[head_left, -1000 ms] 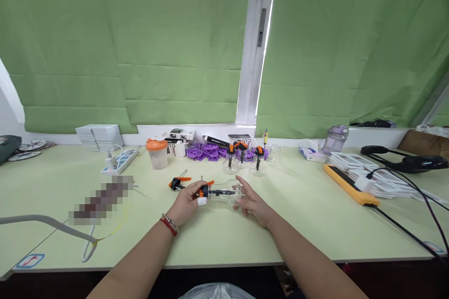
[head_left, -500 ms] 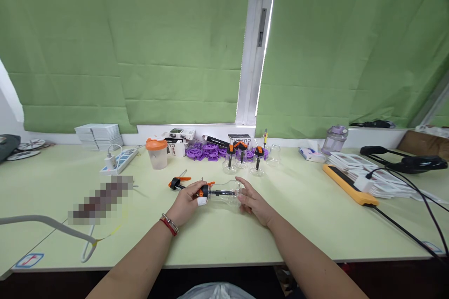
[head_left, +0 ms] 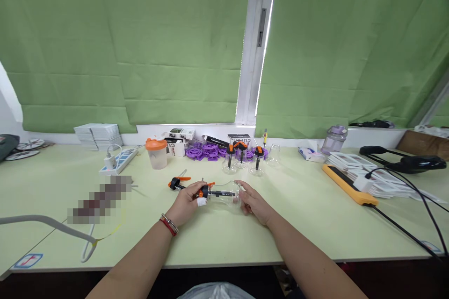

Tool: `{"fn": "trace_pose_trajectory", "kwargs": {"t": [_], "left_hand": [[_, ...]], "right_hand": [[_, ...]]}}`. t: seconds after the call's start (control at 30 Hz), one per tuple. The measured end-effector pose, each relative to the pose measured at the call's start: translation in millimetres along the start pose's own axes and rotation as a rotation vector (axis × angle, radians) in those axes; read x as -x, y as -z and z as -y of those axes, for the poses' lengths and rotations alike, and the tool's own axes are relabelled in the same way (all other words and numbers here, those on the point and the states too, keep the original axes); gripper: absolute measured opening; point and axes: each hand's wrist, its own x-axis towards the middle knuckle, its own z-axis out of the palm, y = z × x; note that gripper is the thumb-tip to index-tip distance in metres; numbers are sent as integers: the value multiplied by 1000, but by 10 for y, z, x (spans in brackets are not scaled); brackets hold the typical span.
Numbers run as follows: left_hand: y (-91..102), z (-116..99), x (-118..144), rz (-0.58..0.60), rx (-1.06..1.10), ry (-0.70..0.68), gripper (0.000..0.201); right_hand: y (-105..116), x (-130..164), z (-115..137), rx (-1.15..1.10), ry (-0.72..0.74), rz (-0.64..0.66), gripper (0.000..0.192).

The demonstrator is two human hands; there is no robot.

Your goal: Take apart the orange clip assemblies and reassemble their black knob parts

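Observation:
A clear waisted bottle (head_left: 226, 194) lies on its side between my hands, just above or on the table; I cannot tell which. My left hand (head_left: 187, 203), with white tape on its thumb, is closed round the black-and-orange cap (head_left: 204, 191) at the bottle's neck. A black rod runs from this cap inside the bottle. At the other end, the fingers of my right hand (head_left: 253, 202) curl round the bottle's base. Beside my left hand lies a loose black-and-orange cap (head_left: 174, 183) with an orange lever and a metal tube.
Several capped bottles (head_left: 257, 162) stand behind my hands, near purple plastic parts (head_left: 208, 151) and an uncapped clear bottle (head_left: 275, 155). An orange-lidded cup (head_left: 156, 153) is at left. To the right are an orange power strip (head_left: 347, 187), white frames (head_left: 382, 182) and cables.
The bottle has turned very slightly in my hands, and my right fingers have shifted a little at its base. Otherwise the scene looks the same.

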Motion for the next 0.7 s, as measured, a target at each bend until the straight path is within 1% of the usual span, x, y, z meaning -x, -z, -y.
{"fn": "trace_pose_trajectory", "kwargs": {"t": [0.23,0.37,0.5,0.7], "left_hand": [[-8,8,2,-11,16,2,46],[-15,-19,0,5,17,-20,44],[-8,-25,0,-21,2,-16,44],[1,34,-3,-41,20,11,46]], "right_hand": [[-12,-10,-19,13,-5,-9,65],[-15,24,12,-17,26,-5,65],[-10,50,45,-54,80,17,78],[-8,48,69,-16,53,5,69]]}}
